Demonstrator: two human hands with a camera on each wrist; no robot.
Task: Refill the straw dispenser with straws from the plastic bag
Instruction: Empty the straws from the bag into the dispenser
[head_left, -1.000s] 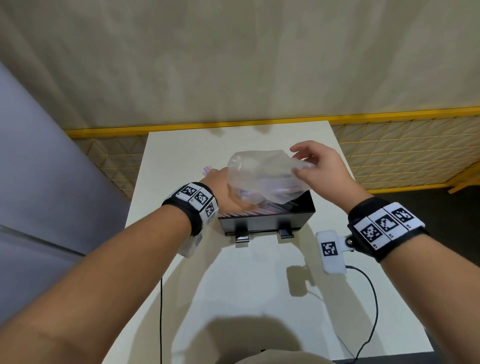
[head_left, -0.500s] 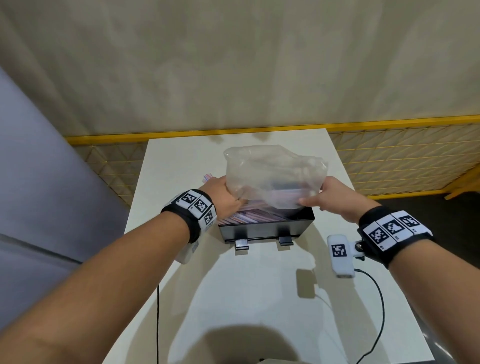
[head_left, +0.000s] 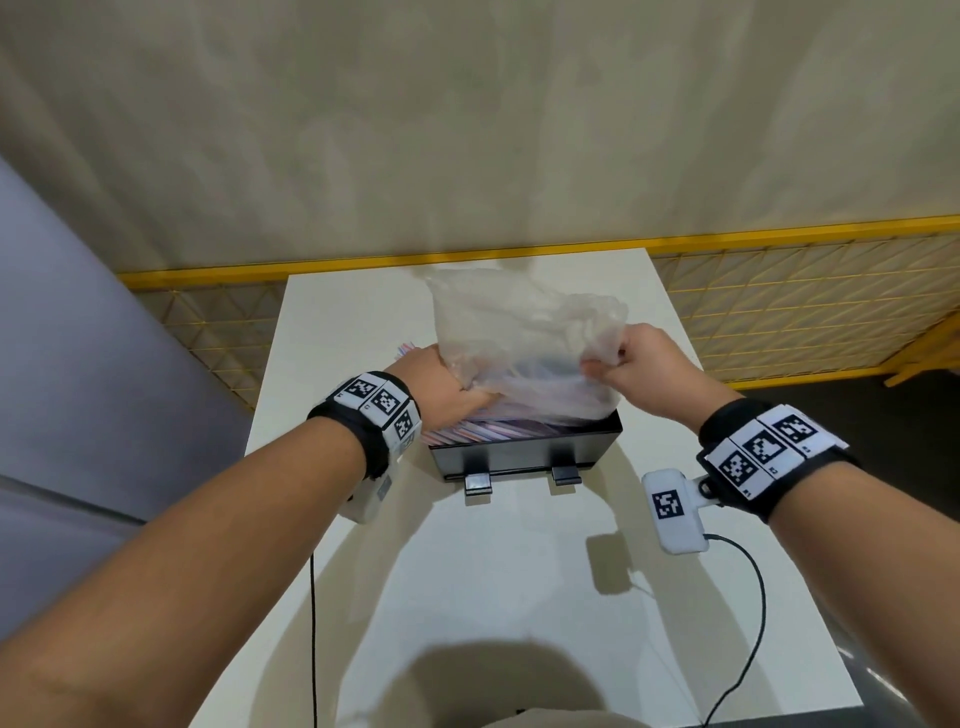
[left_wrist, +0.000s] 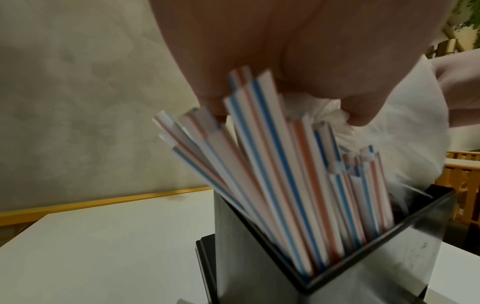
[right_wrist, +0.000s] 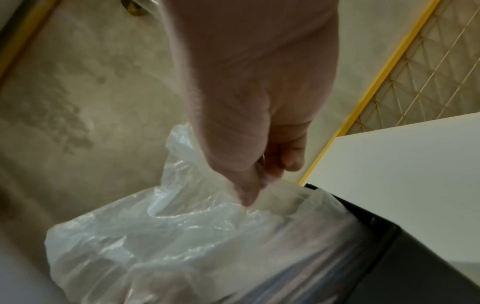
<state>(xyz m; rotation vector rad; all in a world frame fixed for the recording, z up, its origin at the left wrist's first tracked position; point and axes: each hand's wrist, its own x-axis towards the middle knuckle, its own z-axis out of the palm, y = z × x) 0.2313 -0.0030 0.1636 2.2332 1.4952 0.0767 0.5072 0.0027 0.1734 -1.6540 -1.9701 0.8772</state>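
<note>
Left hand (head_left: 441, 387) grip bunches the plastic bag (head_left: 524, 338) at the straws (left_wrist: 272, 164); right hand (head_left: 639, 364) pinches its far end above the black dispenser (head_left: 524, 452) on the worktop (head_left: 519, 571). Straws fan past the dispenser's left rim, so pulling the bag off could likely drag some out.

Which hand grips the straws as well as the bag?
The left hand: it holds the striped straws and plastic bag. The right hand pinches only plastic.
</note>
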